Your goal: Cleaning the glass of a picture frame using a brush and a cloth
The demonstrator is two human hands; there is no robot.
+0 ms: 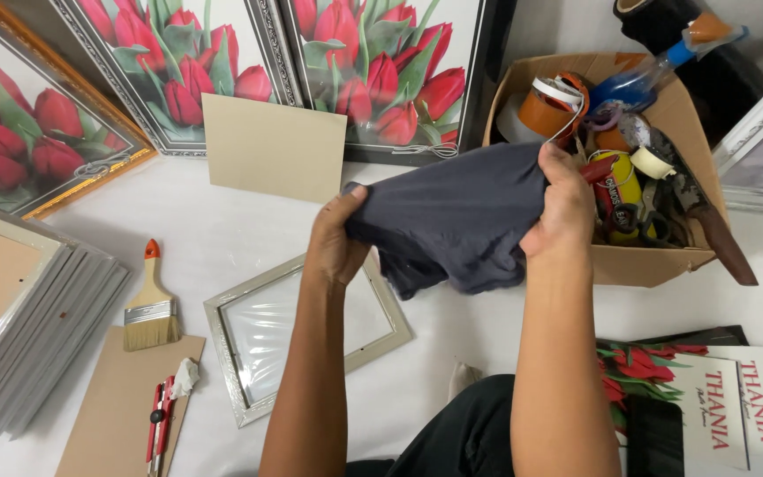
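From the head camera, both hands hold a dark grey cloth (457, 216) up above the white worktop (222, 238). The left hand (333, 243) has its grip pressed together on the cloth's left edge, thumb on top and fingers tucked underneath. The right hand (565, 208) pinches the cloth's upper right corner, knuckles toward the camera, so the fabric hangs bunched between the two grips.

Directly below the left grip lies a silver picture frame (302, 336) with its glass under clear film, flat on the worktop. Further left of that grip rest a paintbrush (152, 309) with an orange handle tip, a brown backing board (117, 397) and a red utility knife (159, 424) lying on the board. A stack of grey frames (37, 327) sits at the far left.

Just behind and to the right of the right grip stands an open cardboard box (664, 256) filled with tape rolls and tools. Beyond both grips, framed tulip pictures (373, 71) lean upright, with a beige card (274, 146) propped against them. Printed tulip sheets (699, 389) lie below the right grip.
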